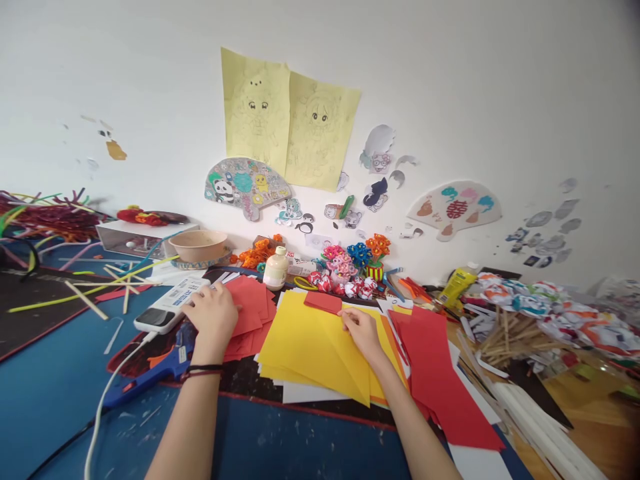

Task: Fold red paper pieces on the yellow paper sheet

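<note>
My left hand (pixel 215 319) is open, palm down, its fingers spread between a white power strip (pixel 173 305) and a loose pile of red paper squares (pixel 247 303). Its fingertips reach the strip's edge, and the thumb side touches the red paper. Fingers pinched together, my right hand (pixel 361 331) holds the near right corner of a small folded red paper rectangle (pixel 323 302). That rectangle lies over the far edge of a stack of yellow paper (pixel 305 340). Beneath my left wrist sits a blue glue gun (pixel 167 370).
Red sheets (pixel 445 367) lie right of the yellow stack. Behind stand a cream glue bottle (pixel 275 269), pipe-cleaner flowers (pixel 340 261) and a beige bowl (pixel 197 247). Wooden sticks (pixel 507 330) and a yellow bottle (pixel 457 283) are at right. A white cable (pixel 103 407) crosses the left side.
</note>
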Tool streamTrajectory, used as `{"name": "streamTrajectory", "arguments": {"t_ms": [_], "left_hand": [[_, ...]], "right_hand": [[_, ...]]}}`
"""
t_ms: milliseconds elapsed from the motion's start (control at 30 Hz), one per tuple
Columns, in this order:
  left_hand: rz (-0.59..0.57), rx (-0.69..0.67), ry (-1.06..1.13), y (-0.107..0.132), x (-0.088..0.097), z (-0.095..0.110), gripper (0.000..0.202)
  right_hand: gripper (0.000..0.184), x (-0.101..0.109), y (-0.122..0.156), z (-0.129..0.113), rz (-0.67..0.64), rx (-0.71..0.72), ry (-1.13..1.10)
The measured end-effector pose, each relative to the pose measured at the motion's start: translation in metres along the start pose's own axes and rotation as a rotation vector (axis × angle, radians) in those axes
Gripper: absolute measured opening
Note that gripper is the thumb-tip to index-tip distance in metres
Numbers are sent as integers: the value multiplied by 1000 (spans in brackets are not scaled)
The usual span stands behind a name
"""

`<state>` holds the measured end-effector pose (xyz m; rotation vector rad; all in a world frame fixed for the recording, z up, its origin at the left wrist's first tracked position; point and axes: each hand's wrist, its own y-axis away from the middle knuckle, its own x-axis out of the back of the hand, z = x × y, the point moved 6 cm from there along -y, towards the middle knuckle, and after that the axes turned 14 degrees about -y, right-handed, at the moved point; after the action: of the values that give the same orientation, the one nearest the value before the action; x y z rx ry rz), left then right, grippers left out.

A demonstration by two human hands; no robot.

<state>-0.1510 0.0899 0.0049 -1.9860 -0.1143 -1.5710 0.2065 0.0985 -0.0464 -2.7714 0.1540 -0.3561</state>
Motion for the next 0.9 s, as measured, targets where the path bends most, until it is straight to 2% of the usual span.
{"name": "streamTrajectory", "arguments": {"t_ms": [200,333,433,733,800,900], "left_hand": [[-95,-62,-27,-1,-3,1,52],[-176,-169,-10,4,-3,15,55],[-243,-185,34,11,-5,28,55],[-247,-155,70,14,-13,39,56],[-236,-174,71,15,-10,40,55],[-158,-162,99,18,4,40,46]], "right_hand": [[30,-1,0,0,-20,8,31],[28,-1,0,-1,-30,0,46],[28,-1,1,-3,-29,9,59],[26,-2,2,-5,-40,13,73],[25,-3,2,-5,-43,14,78],[25,-3,1,-4,-46,11,76]]}}
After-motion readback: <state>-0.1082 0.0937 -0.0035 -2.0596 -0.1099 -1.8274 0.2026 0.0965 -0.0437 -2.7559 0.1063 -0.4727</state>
